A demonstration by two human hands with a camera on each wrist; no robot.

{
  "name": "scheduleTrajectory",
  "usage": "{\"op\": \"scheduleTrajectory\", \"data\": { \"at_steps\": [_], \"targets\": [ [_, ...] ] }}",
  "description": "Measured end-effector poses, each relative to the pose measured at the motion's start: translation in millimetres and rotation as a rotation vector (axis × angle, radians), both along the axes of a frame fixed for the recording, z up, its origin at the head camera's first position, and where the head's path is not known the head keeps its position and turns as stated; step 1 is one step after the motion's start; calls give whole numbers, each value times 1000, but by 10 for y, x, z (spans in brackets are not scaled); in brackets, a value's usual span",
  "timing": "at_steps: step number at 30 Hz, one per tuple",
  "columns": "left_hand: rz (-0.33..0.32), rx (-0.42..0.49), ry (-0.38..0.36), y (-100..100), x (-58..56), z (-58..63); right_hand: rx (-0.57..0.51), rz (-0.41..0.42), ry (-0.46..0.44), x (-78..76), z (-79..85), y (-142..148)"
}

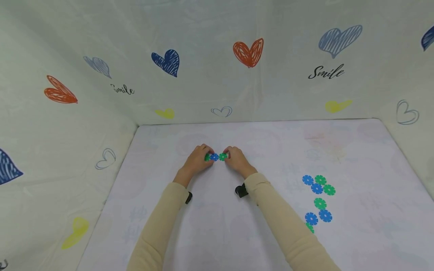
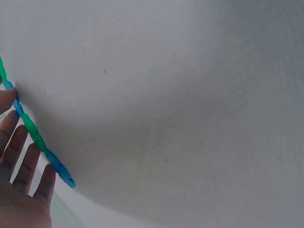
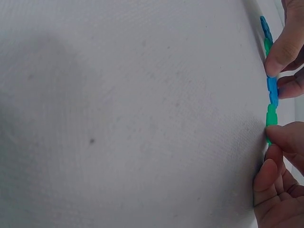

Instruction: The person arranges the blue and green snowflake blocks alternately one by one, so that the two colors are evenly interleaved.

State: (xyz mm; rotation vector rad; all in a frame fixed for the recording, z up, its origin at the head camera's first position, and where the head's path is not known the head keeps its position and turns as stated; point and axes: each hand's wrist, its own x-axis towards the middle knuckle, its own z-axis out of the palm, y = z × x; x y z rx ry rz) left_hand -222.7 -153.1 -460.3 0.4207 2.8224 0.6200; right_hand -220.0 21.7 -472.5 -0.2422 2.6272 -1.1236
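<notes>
A short row of notched, snowflake-like plastic discs, alternating blue and green, spans the space between both hands. My left hand (image 1: 196,161) pinches the row by a blue disc (image 1: 214,157) and a green disc (image 1: 207,157), with thumb in front and fingers behind. A further blue disc (image 2: 60,168) forms the row's far left end in the left wrist view. At the right end, my right hand (image 1: 239,162) pinches a green disc (image 3: 271,115) between thumb and fingertips. This green disc meets the blue one edge to edge. Fingers hide parts of the row.
Several loose blue and green discs lie on the white table (image 1: 217,233) to the right, among them a blue disc (image 1: 325,215) and a green disc (image 1: 320,203). The right sleeve (image 1: 288,226) partly covers a green disc (image 1: 310,227). A heart-printed curtain (image 1: 203,86) stands behind.
</notes>
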Motion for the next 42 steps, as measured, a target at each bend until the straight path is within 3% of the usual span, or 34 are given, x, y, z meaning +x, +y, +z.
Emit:
{"op": "scheduleTrajectory", "data": {
  "at_steps": [14,25,33,42],
  "targets": [
    [-1,0,-8,0,-6,-18,-23,-10,-10,16,-10,19],
    [7,-23,-9,5,-16,-27,-168,-1,34,81,-19,131],
    [11,-15,-13,-3,-11,-21,-270,6,39,250,70,259],
    [-2,-10,-1,-17,-12,-50,-365,-34,135,566,310,538]
  ]
}}
